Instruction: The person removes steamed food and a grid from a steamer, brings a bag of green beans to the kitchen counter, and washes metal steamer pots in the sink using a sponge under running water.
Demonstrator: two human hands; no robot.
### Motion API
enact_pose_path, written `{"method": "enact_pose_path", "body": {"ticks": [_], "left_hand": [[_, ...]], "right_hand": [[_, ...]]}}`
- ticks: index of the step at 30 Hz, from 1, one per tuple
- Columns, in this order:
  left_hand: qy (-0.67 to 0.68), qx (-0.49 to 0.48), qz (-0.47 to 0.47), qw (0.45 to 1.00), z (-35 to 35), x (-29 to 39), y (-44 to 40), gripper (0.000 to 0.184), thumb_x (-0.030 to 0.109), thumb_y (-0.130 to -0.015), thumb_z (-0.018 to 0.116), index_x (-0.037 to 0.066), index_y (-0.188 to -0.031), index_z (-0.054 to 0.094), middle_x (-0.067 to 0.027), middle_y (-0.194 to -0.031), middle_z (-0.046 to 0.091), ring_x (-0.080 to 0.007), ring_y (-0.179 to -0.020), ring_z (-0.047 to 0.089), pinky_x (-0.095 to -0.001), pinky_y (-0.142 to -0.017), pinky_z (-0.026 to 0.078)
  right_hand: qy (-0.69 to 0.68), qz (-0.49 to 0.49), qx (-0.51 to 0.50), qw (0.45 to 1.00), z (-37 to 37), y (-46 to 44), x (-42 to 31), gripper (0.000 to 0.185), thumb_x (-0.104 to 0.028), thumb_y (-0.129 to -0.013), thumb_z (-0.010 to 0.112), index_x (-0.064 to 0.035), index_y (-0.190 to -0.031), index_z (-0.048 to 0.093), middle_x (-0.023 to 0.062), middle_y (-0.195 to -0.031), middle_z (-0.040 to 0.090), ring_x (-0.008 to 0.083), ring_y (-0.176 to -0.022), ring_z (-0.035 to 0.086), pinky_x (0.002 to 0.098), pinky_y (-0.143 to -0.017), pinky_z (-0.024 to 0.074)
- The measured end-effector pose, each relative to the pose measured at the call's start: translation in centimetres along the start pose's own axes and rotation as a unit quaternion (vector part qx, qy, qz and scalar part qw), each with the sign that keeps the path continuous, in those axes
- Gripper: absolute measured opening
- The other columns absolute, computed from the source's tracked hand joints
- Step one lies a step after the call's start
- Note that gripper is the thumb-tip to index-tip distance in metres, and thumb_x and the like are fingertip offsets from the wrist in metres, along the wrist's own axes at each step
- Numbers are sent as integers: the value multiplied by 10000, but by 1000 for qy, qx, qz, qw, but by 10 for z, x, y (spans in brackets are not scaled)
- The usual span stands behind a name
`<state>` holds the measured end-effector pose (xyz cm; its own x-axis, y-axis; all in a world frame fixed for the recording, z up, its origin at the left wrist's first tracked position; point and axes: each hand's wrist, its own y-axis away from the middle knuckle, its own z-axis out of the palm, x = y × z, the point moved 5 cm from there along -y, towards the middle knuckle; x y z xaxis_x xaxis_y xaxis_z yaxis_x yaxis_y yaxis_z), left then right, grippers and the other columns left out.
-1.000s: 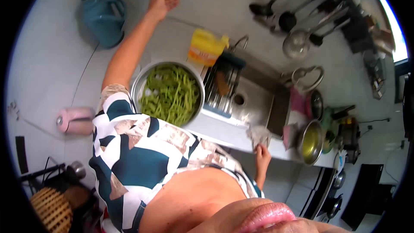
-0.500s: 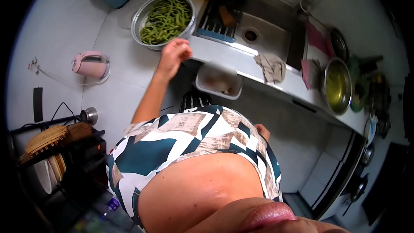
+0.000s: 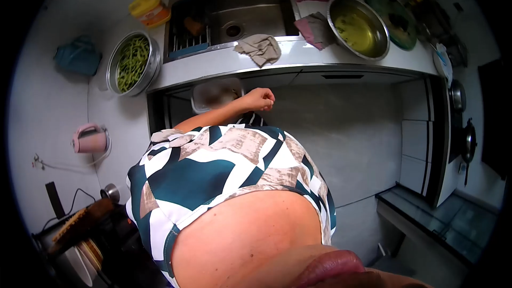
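Note:
My left hand [image 3: 260,100] is in front of my body, at the edge of the white plastic bin [image 3: 200,100] under the counter. Its fingers are curled together, and whatever they might hold is hidden. My right hand is out of sight. A metal pot [image 3: 154,69] full of green beans [image 3: 132,64] stands on the counter to the left, away from the hand. On the counter's front edge, above the hand, lies a crumpled beige cloth [image 3: 260,49].
The sink [image 3: 256,18] is set into the counter [image 3: 197,65]. To its right sits a metal basin [image 3: 385,34] with yellowish liquid. A pink kettle [image 3: 90,141], a teal jug [image 3: 78,56] and a yellow container [image 3: 149,9] stand at left. A glass-topped surface [image 3: 453,221] is at lower right.
My left hand has moved away from the pot of beans, to the right and across my body. The view has turned rightward. My right hand, partly visible before, has gone out of sight.

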<state>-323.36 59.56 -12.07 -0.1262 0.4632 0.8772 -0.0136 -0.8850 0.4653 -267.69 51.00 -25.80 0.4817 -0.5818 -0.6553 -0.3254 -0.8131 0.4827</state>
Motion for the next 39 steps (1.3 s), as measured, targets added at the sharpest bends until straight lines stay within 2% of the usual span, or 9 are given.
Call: {"method": "enact_pose_path", "body": {"ticks": [7,13,18,21,26,30,34,35,39], "left_hand": [[-45,-49,30,997,5,6,-46,105,70,-814,556,13,-899,535,-44,-738,582,-102,-623,541,-239,-522,449],[-77,-70,42,994,-17,-24,-108,122,67,-800,598,-1,-889,549,-47,-733,606,-104,-635,577,-240,-583,472],[-129,-51,21,990,-25,17,-127,138,97,-811,594,-4,-897,555,-59,-737,610,-109,-655,577,-241,-597,460],[-106,6,-12,994,-25,12,-100,140,88,-819,579,-9,-917,555,-59,-741,609,-107,-661,570,-245,-602,459],[-117,49,33,991,-29,15,-162,123,99,-813,576,11,-897,560,-51,-718,603,-102,-652,559,-249,-595,454],[-87,120,6,989,10,35,-177,130,112,-802,572,9,-881,563,-67,-728,608,-120,-657,576,-260,-609,467],[-84,185,0,979,73,50,-202,189,135,-781,612,11,-921,584,-69,-750,616,-128,-680,582,-267,-621,472],[-68,184,-17,980,98,53,-197,203,139,-779,620,11,-933,587,-70,-760,619,-131,-692,584,-266,-627,472],[-91,214,-43,972,164,68,-162,248,163,-785,623,6,-974,590,-107,-824,636,-170,-767,605,-288,-678,475]], "right_hand": [[-4,14,-143,990,74,-4,-34,109,-152,-805,563,-45,-807,586,35,-738,578,133,-647,542,252,-572,443],[7,-21,-143,989,117,-49,-137,159,-188,-824,544,-47,-829,616,52,-795,609,147,-685,576,255,-579,452],[62,-52,-123,989,118,-87,-206,205,-219,-840,528,-48,-848,641,67,-842,635,158,-717,605,257,-585,459],[-123,92,-132,979,108,-120,-210,197,-186,-861,485,-61,-958,601,71,-817,637,140,-667,615,255,-515,479],[-37,72,-172,982,116,-220,-173,190,-166,-840,516,-56,-952,622,63,-831,646,164,-698,622,277,-583,495],[84,-118,-204,968,126,-322,-108,168,-121,-797,559,-28,-906,647,62,-813,650,179,-721,609,273,-666,478],[43,-106,-230,966,67,-384,-176,159,-104,-792,573,-19,-905,647,56,-793,645,155,-732,589,263,-690,464],[40,-139,-259,955,47,-402,-180,101,-102,-805,592,-27,-854,639,46,-715,611,147,-641,564,266,-605,461],[93,-119,-353,923,9,-467,-225,91,-103,-807,595,-30,-846,632,43,-698,599,141,-618,552,262,-580,452]]}}
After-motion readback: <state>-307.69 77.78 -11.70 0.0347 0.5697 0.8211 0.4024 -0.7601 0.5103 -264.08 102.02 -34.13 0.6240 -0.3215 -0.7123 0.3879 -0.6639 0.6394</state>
